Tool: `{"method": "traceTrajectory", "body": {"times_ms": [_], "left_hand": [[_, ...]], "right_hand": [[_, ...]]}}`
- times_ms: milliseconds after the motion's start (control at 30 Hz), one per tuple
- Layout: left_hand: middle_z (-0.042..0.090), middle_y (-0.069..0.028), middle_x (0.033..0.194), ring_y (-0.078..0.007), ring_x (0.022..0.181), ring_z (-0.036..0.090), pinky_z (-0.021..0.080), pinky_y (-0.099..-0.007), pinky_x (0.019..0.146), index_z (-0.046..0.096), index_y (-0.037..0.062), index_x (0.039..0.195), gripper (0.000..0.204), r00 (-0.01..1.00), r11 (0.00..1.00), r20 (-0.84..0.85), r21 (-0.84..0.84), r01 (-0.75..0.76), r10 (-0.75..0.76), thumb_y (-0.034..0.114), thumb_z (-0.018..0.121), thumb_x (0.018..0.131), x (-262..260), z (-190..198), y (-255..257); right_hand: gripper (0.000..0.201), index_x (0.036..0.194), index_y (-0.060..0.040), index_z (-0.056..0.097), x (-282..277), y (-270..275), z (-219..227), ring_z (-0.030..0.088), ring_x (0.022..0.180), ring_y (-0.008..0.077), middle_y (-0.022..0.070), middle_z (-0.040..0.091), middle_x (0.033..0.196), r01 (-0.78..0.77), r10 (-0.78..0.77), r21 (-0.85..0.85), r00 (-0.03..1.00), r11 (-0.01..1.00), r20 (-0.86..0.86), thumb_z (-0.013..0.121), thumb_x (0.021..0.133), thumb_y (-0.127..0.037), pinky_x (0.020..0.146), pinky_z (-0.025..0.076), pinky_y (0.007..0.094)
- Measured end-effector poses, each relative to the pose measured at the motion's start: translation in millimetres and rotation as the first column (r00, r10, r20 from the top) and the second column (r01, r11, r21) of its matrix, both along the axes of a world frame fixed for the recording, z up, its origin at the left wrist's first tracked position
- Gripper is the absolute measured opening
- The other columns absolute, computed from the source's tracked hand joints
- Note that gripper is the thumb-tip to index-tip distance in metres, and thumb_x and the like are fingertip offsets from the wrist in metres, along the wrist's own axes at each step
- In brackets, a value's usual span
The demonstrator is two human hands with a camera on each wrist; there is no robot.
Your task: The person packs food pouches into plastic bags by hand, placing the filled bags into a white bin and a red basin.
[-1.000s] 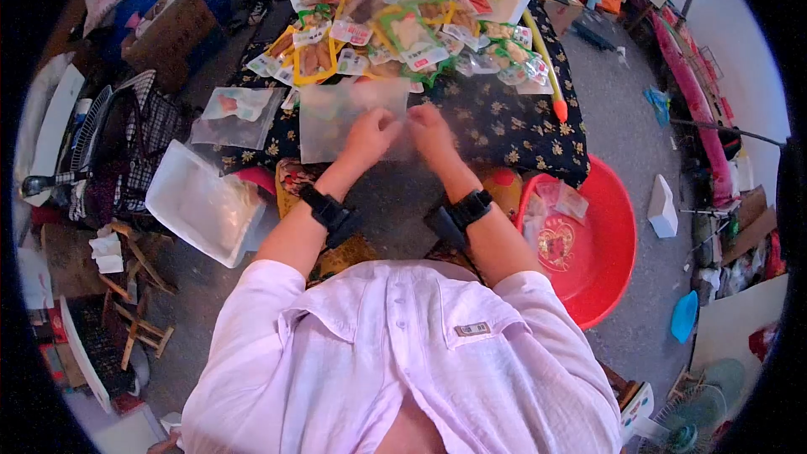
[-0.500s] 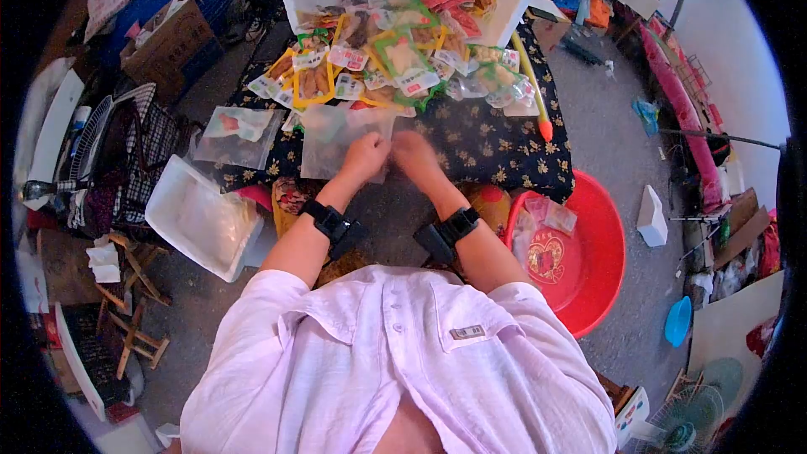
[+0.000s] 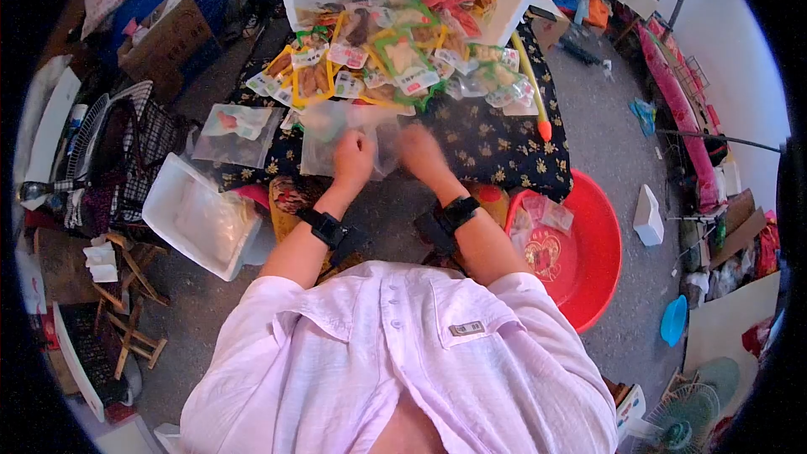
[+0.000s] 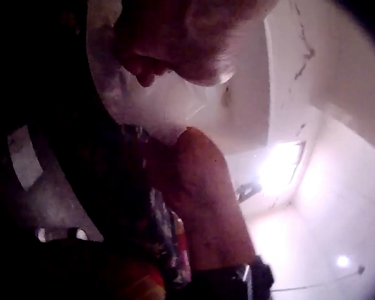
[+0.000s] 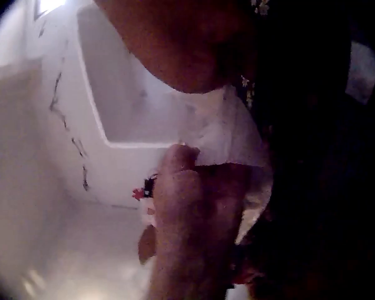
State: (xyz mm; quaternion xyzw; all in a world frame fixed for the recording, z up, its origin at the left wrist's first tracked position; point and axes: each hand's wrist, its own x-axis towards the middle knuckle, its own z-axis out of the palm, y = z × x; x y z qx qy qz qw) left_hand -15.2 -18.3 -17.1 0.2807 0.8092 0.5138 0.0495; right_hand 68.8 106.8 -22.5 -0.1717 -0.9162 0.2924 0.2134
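We see the left hand [image 3: 353, 157] gripping the clear bag [image 3: 321, 150], mostly left of the fingers, over floral cloth [image 3: 483, 139]. Right hand [image 3: 423, 151]: blurred; we cannot tell its grip. Head view alone shows the full package pile [image 3: 403, 59]. Bag's long axis: roughly sideways; mouth direction unclear.

Left hand [image 5: 200, 212]: pinches the edge of a translucent bag [image 5: 228, 131]
Right hand [image 5: 181, 47]: beside the bag, fingertips lost in shadow
White box [image 5: 128, 100]: behind both hands
Wall [image 5: 40, 115]: dark cracks
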Motion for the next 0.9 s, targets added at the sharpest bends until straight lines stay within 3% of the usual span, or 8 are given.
{"method": "traceTrajectory", "body": {"times_ms": [67,167,267,300,333,500,700,900], "left_hand": [[0.054,-0.0149,0.069,-0.0339,0.066,0.052,0.040,-0.0416,0.057,0.048,0.0037,0.072,0.017,0.989,0.993,-0.140,-0.115,0.040,-0.056,0.020,0.049,0.070,15,17,-3],[0.053,-0.0176,0.069,-0.0369,0.066,0.051,0.039,-0.0459,0.058,0.046,0.0041,0.078,0.017,0.977,0.945,-0.176,-0.323,0.057,-0.119,0.017,0.049,0.068,26,27,2],[0.053,-0.0180,0.069,-0.0374,0.065,0.050,0.039,-0.0466,0.058,0.046,0.0041,0.077,0.016,0.975,0.937,-0.156,-0.337,0.095,-0.155,0.017,0.049,0.067,25,26,3],[0.053,-0.0181,0.069,-0.0374,0.065,0.050,0.038,-0.0468,0.058,0.046,0.0040,0.077,0.016,0.973,0.937,-0.175,-0.340,0.083,-0.150,0.016,0.049,0.067,26,27,3],[0.053,-0.0182,0.069,-0.0374,0.065,0.050,0.038,-0.0470,0.059,0.046,0.0039,0.077,0.016,0.971,0.937,-0.193,-0.341,0.071,-0.144,0.016,0.049,0.067,27,29,3],[0.053,-0.0184,0.069,-0.0369,0.067,0.050,0.038,-0.0470,0.060,0.047,0.0036,0.080,0.019,0.944,0.947,-0.298,-0.319,0.041,-0.141,0.016,0.048,0.066,28,19,5],[0.052,-0.0185,0.071,-0.0358,0.069,0.050,0.039,-0.0456,0.061,0.047,0.0038,0.088,0.026,0.957,0.928,-0.240,-0.366,0.067,-0.163,0.020,0.049,0.068,25,17,6],[0.053,-0.0179,0.075,-0.0346,0.073,0.050,0.039,-0.0444,0.063,0.048,0.0042,0.092,0.030,0.964,0.921,-0.197,-0.378,0.092,-0.178,0.020,0.050,0.067,29,26,4]], "right_hand": [[0.014,0.077,-0.0013,0.052,-7,8,-16,0.051,0.073,0.0369,0.0190,0.054,0.074,-0.129,0.098,0.212,0.984,0.969,0.150,0.044,0.072,-0.012,0.062,0.041,0.0401],[0.015,0.078,-0.0017,0.052,-7,10,23,0.052,0.073,0.0354,0.0189,0.054,0.076,-0.326,0.334,-0.071,0.916,0.943,0.224,0.046,0.071,-0.013,0.064,0.041,0.0392],[0.015,0.078,-0.0020,0.051,-15,40,39,0.052,0.074,0.0354,0.0188,0.054,0.076,-0.542,0.520,-0.044,0.778,0.839,0.353,0.046,0.070,-0.014,0.065,0.042,0.0392],[0.017,0.080,-0.0018,0.053,-6,41,57,0.052,0.076,0.0342,0.0191,0.055,0.079,-0.322,0.332,-0.091,0.934,0.942,0.130,0.048,0.069,-0.014,0.065,0.042,0.0384],[0.024,0.086,-0.0026,0.054,-16,49,58,0.051,0.082,0.0325,0.0179,0.054,0.086,-0.122,0.125,-0.025,0.959,0.992,0.253,0.052,0.067,-0.016,0.067,0.042,0.0361],[0.047,0.103,-0.0059,0.046,-38,58,62,0.038,0.104,0.0327,0.0138,0.044,0.109,0.138,-0.172,0.520,0.985,0.843,0.018,0.059,0.063,-0.027,0.084,0.030,0.0461],[0.046,0.100,-0.0042,0.047,-72,67,42,0.036,0.105,0.0367,0.0188,0.044,0.107,0.186,-0.224,0.528,0.975,0.829,0.009,0.057,0.063,-0.029,0.083,0.029,0.0506],[0.028,0.080,-0.0016,0.052,-74,91,33,0.054,0.076,0.0319,0.0166,0.056,0.079,0.026,-0.088,0.518,0.992,0.855,0.094,0.055,0.064,-0.025,0.066,0.043,0.0422]]}}
